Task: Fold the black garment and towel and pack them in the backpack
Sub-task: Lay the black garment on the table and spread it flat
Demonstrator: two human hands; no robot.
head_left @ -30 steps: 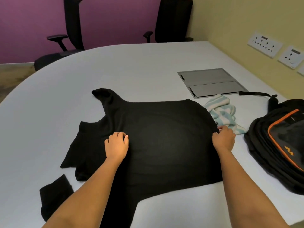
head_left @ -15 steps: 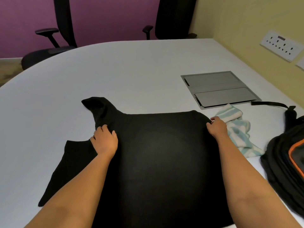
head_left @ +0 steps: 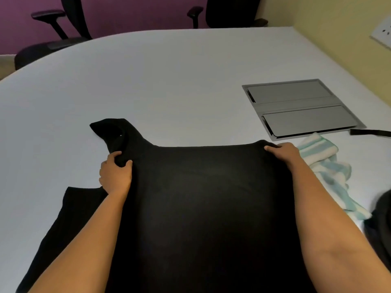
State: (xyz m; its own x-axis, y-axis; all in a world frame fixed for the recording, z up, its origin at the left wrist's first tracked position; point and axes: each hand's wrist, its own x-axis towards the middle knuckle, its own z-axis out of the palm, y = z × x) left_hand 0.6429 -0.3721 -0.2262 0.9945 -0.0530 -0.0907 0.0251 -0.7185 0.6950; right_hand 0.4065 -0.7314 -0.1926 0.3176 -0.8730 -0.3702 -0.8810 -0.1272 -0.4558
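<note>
Now, in the head view, the black garment (head_left: pixel 201 197) lies on the table (head_left: pixel 169 81) in front of the person. Its far edge runs straight between the two hands, and one sleeve pokes out beyond the left hand. The left hand (head_left: pixel 115 173) is curled round a bunch of cloth near that sleeve, and the right hand (head_left: pixel 283 152) pinches the far right corner. A second ago both hands gripped the cloth nearer the garment's middle; they have since carried it away from the body, so a first fold looks under way. The striped towel (head_left: pixel 325 166) lies crumpled and unfolded just beside the right forearm. Only a dark sliver of the backpack (head_left: pixel 383 220) shows at the right edge.
</note>
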